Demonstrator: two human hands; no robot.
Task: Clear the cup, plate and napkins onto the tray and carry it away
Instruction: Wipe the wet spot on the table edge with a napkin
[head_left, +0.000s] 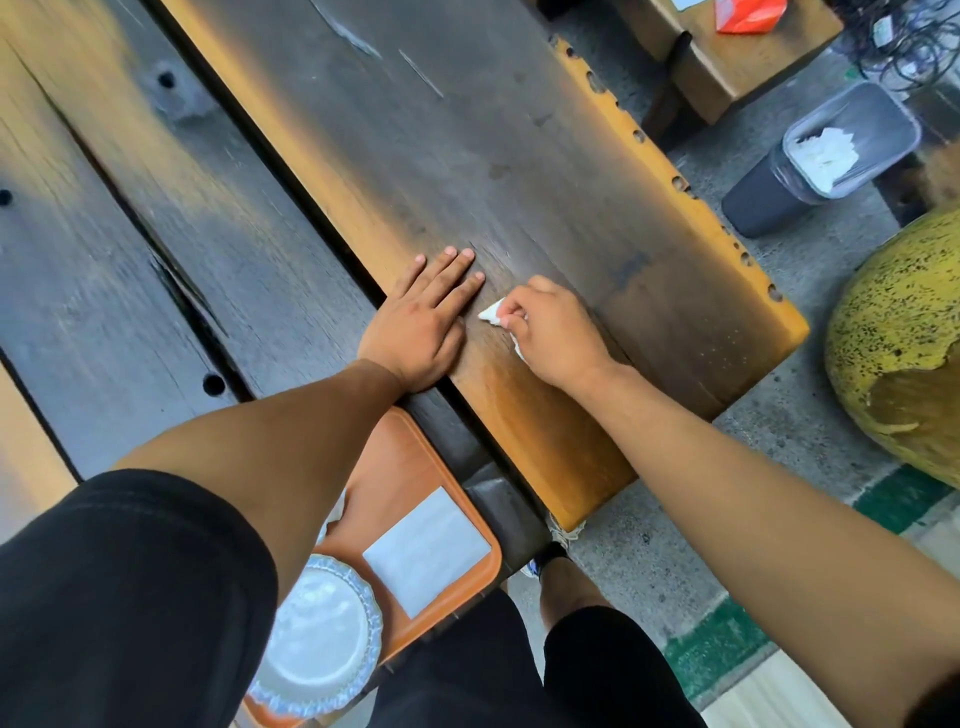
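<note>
Left hand (415, 325): flat, palm down on the dark wooden table (493, 130), fingers straight and slightly spread, gripping nothing; fingertips point away from the person. Right hand (553, 332): curled, fingers drawn together and pinched on a crumpled white napkin (493, 313), pressed against the tabletop; a white corner pokes out just beyond the thumb and forefinger, another scrap shows under the heel of the palm. The napkin corner lies just beside the left hand's little finger, not touching it. Orange tray (410, 467): well behind both sets of fingers, toward the person's body, partly under the left forearm, at the table's near edge. On tray: one flat white square napkin (426, 551), lying squarely on the tray floor on the right-hand side; one glass plate (317, 639) with a scalloped rim, overlapping the tray's near left corner, part hidden by the black sleeve (130, 597). Cup: cannot be made out. Floor, out past the right hand's knuckles and off the table's far edge: grey bin (769, 202) holding white paper; large yellow speckled rounded object (904, 358), nearer the right forearm.
</note>
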